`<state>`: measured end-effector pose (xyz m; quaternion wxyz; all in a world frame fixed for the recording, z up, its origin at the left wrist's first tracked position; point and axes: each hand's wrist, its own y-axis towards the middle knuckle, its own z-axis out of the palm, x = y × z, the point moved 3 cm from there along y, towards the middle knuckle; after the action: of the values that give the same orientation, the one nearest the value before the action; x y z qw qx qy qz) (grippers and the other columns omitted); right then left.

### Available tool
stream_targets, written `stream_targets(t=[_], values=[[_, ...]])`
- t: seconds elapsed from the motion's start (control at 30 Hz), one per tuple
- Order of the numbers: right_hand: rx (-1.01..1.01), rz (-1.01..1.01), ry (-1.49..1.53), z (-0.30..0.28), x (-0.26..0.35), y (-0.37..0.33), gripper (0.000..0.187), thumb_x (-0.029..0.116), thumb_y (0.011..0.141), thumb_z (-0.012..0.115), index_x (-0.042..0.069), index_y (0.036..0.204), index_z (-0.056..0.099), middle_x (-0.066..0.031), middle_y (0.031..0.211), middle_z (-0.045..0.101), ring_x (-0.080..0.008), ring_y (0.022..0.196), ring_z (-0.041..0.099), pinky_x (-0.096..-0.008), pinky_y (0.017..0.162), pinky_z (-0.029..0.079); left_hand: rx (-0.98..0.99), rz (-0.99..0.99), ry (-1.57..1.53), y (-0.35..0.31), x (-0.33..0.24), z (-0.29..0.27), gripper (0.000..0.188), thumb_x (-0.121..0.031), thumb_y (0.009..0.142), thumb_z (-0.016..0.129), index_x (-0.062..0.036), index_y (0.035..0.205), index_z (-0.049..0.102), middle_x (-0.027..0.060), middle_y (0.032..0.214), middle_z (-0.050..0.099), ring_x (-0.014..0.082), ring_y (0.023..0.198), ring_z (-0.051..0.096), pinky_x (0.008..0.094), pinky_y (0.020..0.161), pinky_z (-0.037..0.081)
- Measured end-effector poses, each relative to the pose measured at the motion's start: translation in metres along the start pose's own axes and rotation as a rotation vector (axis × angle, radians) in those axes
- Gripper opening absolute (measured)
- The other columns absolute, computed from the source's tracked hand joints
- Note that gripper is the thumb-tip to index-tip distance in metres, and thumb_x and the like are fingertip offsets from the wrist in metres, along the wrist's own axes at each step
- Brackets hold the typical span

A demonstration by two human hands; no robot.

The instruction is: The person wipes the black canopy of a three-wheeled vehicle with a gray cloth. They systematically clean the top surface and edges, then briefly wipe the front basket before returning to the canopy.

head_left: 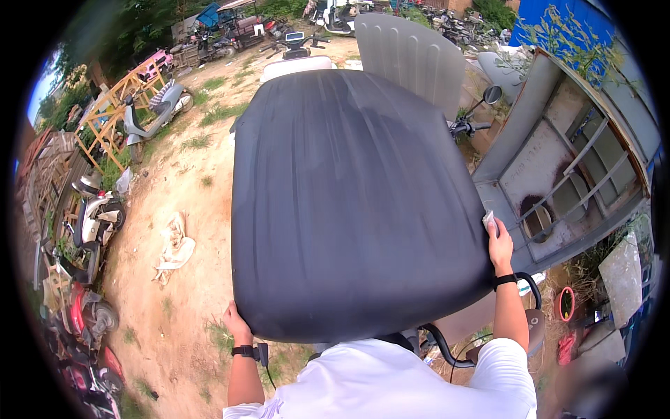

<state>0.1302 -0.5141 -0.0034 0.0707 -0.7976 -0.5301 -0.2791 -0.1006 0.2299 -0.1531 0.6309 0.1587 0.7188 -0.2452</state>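
A large dark, smooth panel with rounded edges and faint lengthwise streaks fills the middle of the head view, like a vehicle roof or cover. My left hand grips its near left corner, with some fingers hidden by the edge. Farther up, at the right edge, my right hand is closed round a small crumpled whitish cloth and touches the panel's side. A black band circles each wrist. Beneath the panel, much of what supports it is hidden.
A ribbed grey plastic sheet stands beyond the panel. Close on the right is a rusty metal frame box. Scooters and a wooden frame line the left. A pale rag lies on the dirt.
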Motion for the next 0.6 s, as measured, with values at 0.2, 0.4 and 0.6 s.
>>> stream_targets(t=[0.2,0.4,0.6], values=[[-0.129,-0.175,0.229,-0.023,0.128,-0.064,0.036,0.041,0.1,0.064,0.01,0.113,0.075,-0.0219,0.088,0.076,-0.0434,0.088,0.074,-0.0511,0.081,0.056,0.065,0.062,0.231,0.025,0.178,-0.017,0.04,-0.023,0.105,0.046,0.0098,0.107,0.068,0.019,0.095,0.071,0.0305,0.088,0.064,0.0423,0.082,0.05],[-0.198,-0.151,-0.221,0.024,0.184,-0.106,0.042,0.045,0.102,0.06,0.007,0.097,0.077,-0.0204,0.087,0.076,-0.0451,0.088,0.072,-0.0529,0.078,0.056,0.081,0.186,0.343,0.006,0.243,0.002,0.03,-0.017,0.102,0.048,0.0065,0.097,0.064,0.0265,0.095,0.066,0.0441,0.092,0.061,0.0516,0.083,0.047],[-0.233,-0.114,-0.152,0.022,0.143,-0.117,0.036,0.038,0.103,0.058,0.011,0.122,0.07,-0.0133,0.125,0.073,-0.0381,0.111,0.07,-0.0495,0.093,0.054,0.001,-0.052,0.119,0.04,0.237,-0.026,0.036,-0.019,0.1,0.047,0.0106,0.088,0.064,0.0268,0.086,0.068,0.0365,0.077,0.059,0.0484,0.076,0.047]])
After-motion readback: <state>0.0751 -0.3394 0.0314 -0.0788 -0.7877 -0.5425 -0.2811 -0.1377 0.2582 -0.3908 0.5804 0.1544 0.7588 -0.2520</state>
